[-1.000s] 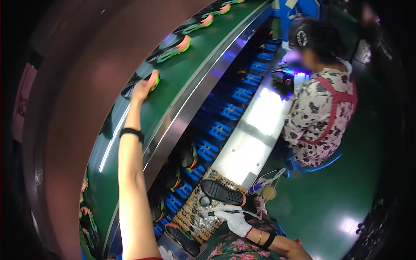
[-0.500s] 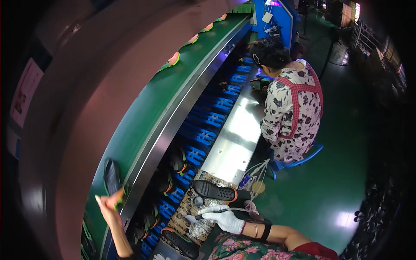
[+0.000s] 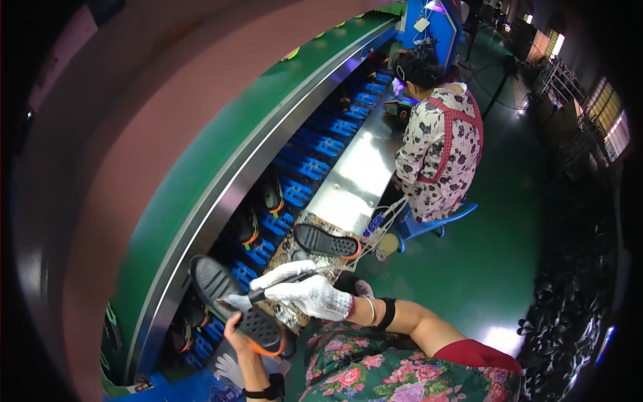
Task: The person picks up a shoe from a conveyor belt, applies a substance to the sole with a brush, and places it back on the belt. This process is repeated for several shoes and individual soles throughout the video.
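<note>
My bare left hand (image 3: 240, 340) grips a black shoe sole (image 3: 213, 276) by its heel end, thumb on the edge. The sole is tilted above the bench, slotted toward the toe, with round holes and an orange rim at the heel. My right hand (image 3: 311, 295), in a white knit glove, is closed round a black-handled tool (image 3: 258, 295). Its pale flat tip is at the middle of the sole, and a cord seems to trail from its other end. Beyond that glove, another black sole (image 3: 327, 240) lies on the bench covering. Behind the held heel, a dark shape is mostly hidden.
A green belt (image 3: 167, 234) runs along the left behind a metal rail. Blue holders (image 3: 315, 167) carrying several shoes line the bench. Ahead, a co-worker (image 3: 439, 144) sits on a blue stool (image 3: 429, 231). A white glove (image 3: 229, 368) lies low in view; black parts are heaped at right.
My left hand has come from the green belt to the bench, where it now holds the sole. My right hand has brought the tool's tip to that sole. The view has shifted.
</note>
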{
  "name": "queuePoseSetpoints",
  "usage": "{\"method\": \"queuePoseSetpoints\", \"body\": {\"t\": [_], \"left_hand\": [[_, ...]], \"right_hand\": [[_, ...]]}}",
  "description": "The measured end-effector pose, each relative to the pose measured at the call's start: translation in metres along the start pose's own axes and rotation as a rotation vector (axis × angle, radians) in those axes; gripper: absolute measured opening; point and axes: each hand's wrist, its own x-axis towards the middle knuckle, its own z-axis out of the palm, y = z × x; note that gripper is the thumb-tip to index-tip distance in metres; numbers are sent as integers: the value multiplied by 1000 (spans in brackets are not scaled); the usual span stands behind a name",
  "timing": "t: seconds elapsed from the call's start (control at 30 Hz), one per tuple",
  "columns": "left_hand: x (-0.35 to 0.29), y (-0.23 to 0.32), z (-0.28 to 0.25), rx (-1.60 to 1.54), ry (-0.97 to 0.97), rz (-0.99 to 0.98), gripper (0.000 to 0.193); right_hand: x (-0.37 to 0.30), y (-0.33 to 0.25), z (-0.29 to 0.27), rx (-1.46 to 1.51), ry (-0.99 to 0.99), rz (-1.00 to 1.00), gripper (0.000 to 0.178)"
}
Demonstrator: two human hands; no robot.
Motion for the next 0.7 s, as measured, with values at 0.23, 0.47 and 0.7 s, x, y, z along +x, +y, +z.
{"method": "queuePoseSetpoints", "body": {"t": [0.23,0.47,0.7], "left_hand": [[-21,-58,36,-54,46,269,65],[-24,-52,77,-377,-295,191,80],[-43,-66,96,-18,-63,145,97]], "right_hand": [[-2,-9,26,-352,-26,-22,17],[5,7,31,-835,-76,-488,18],[12,4,27,-1302,-269,-744,29]]}}
